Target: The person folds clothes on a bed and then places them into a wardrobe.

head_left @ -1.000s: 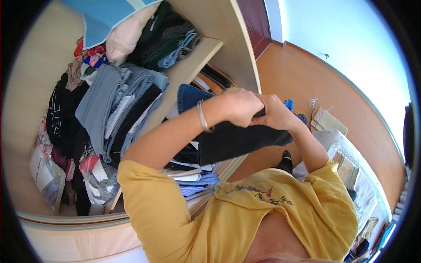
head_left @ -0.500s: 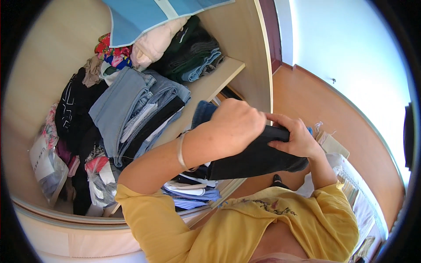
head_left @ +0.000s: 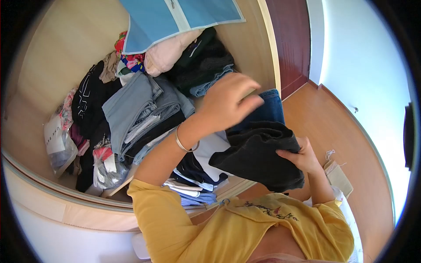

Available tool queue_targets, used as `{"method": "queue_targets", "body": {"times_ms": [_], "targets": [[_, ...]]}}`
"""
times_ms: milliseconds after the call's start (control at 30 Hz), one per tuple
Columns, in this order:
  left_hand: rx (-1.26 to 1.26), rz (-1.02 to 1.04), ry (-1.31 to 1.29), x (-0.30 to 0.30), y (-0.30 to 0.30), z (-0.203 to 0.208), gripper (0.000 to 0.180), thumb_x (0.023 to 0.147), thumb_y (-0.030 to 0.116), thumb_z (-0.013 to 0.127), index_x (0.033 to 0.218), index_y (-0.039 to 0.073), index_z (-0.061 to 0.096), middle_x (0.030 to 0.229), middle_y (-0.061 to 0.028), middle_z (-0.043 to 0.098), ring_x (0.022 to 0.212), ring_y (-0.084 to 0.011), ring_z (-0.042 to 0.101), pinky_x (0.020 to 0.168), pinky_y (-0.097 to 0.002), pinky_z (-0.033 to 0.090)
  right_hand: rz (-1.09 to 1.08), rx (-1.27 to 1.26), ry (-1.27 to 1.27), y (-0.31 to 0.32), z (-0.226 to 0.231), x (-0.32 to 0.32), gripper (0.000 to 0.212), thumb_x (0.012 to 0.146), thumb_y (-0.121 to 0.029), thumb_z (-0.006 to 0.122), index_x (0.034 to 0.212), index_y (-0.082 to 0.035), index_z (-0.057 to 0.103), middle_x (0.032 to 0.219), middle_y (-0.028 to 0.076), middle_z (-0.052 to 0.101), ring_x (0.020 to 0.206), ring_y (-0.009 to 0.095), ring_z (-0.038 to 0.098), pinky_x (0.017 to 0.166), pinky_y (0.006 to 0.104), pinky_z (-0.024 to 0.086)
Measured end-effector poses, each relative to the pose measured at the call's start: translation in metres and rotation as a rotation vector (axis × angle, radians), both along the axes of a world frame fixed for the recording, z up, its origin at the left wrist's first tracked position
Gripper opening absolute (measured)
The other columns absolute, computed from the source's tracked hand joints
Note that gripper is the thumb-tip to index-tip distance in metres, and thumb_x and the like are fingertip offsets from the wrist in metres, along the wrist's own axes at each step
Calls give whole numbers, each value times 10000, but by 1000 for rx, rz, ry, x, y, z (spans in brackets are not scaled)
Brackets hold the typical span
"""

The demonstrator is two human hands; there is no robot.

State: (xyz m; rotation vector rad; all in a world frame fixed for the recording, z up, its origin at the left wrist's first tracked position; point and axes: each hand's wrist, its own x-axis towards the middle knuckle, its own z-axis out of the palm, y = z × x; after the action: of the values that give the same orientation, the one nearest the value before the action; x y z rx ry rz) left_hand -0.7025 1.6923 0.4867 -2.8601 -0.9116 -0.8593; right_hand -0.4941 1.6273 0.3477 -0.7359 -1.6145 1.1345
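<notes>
The right hand [head_left: 302, 158] grips a folded dark grey garment [head_left: 258, 155] at its edge, held in front of the chest. The left hand [head_left: 228, 103] hangs open above it, fingers loose, holding nothing, just before blue jeans [head_left: 267, 111] on the wardrobe shelf [head_left: 44, 175]. Stacked folded clothes [head_left: 140, 114] fill the shelf behind.

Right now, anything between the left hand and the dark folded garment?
Nothing visible. The left hand hangs open just above the dark folded garment, which the right hand grips at its right edge. Only open air separates them.
</notes>
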Motion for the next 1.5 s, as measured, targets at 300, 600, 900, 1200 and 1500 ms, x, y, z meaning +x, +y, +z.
{"method": "queue_targets", "body": {"times_ms": [300, 600, 900, 1200, 1500], "targets": [[-1056, 292, -2013, -75, 40, -108, 565, 867, 277, 426, 1238, -109, 244, 1226, -240, 345, 1127, -333, 364, 981, -423, 290, 77, 72, -229, 21, -4, 32, 97, 684, 16, 638, 743, 26, 563, 641, 96, 543, 566, 157, 508, 546, 245, 396], [-676, -440, -2466, -75, 88, -147, 269, 668, 205, 445, 845, 3, 455, 945, -159, 484, 902, -288, 444, 853, -399, 353, 162, -54, -131, 30, -16, 15, 169, 652, 46, 635, 812, 26, 581, 690, 79, 585, 635, 104, 515, 590, 237, 413], [-658, -78, -2714, -56, 137, -141, 288, 805, 257, 322, 892, 106, 552, 1043, -109, 532, 987, -246, 460, 924, -365, 297, 83, -65, -56, 32, -4, 24, 273, 665, 59, 612, 934, 42, 568, 876, 61, 608, 819, 145, 547, 756, 249, 419], [-644, -334, -2707, -62, 170, -122, 577, 825, 489, 239, 1285, 165, 370, 1342, -68, 331, 1203, -300, 317, 987, -438, 251, 15, -34, 15, 43, -5, 48, 389, 633, 53, 664, 1006, 19, 557, 950, 75, 597, 885, 174, 540, 805, 278, 412], [-626, -136, -2794, -72, 208, -132, 453, 853, 367, 337, 1169, 71, 470, 1191, -122, 483, 1035, -303, 479, 874, -380, 384, -189, 130, -136, 37, 1, 58, 371, 635, 6, 703, 988, -19, 591, 960, 57, 597, 896, 198, 546, 845, 274, 397]]}}
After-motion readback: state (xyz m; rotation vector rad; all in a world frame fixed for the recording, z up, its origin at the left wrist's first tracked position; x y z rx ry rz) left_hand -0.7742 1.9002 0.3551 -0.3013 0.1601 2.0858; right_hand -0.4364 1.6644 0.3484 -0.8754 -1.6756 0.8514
